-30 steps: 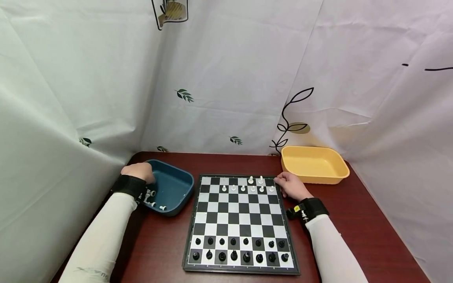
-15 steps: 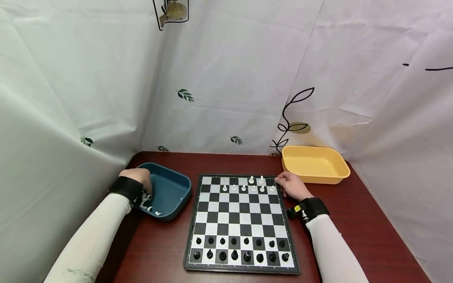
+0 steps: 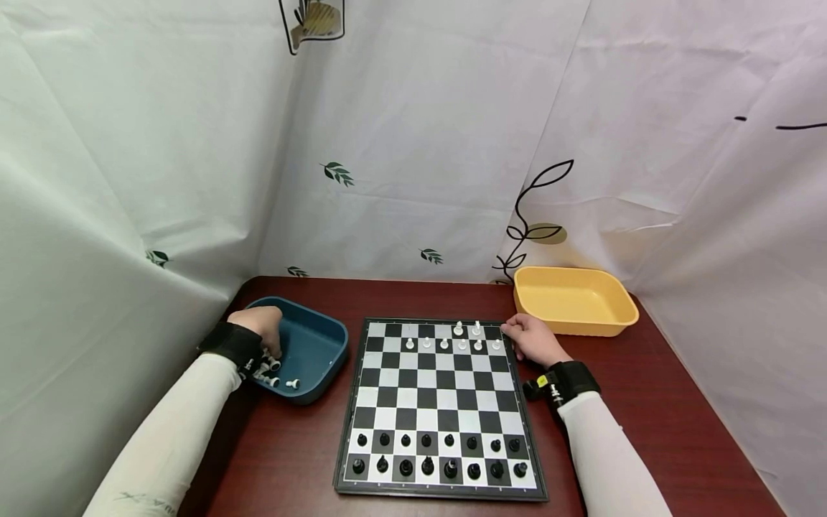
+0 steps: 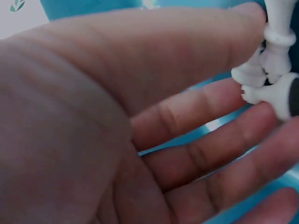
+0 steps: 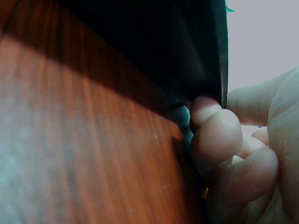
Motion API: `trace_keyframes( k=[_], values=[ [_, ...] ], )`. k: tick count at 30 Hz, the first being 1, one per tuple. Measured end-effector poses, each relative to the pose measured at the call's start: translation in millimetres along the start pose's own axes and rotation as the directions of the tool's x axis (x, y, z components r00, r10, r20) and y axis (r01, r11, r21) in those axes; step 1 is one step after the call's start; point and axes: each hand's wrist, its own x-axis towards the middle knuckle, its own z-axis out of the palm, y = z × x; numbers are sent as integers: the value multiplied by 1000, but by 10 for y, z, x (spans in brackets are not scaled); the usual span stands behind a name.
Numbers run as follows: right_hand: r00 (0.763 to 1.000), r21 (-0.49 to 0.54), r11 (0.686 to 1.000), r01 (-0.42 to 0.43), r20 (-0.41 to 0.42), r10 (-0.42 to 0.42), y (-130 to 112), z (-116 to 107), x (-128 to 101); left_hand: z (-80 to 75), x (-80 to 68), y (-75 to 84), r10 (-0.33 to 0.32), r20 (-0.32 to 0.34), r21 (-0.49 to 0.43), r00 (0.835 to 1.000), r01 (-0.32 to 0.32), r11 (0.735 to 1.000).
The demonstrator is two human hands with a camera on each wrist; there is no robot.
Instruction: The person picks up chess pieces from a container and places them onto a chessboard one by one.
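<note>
Fingers of left hand slightly spread, touching white chess pieces in blue bin, chessboard's ten o'clock; right hand pinches its one-o'clock corner; pieces likely light, slick, best gripped mid-neck.

White chess pieces loose in blue tray
</note>
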Motion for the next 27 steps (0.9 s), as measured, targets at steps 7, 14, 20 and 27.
trace_keyframes(
  k=[7,14,20,27],
  values=[
    [1000,-10,1000,-4,-4,4,-23,14,-13,77,25,-4,58,-101,-18,993,-60,998],
    [1000,-15,1000,-8,1,8,-21,11,-12,109,76,-39,81,-172,-45,982,-90,995],
    [1000,-15,1000,-2,1,2,-16,4,-9,99,118,-70,77,-223,-62,972,-93,994],
    [1000,-8,1000,-4,-4,4,-11,3,-12,70,174,-87,110,-279,-43,954,-127,991]
  ],
)
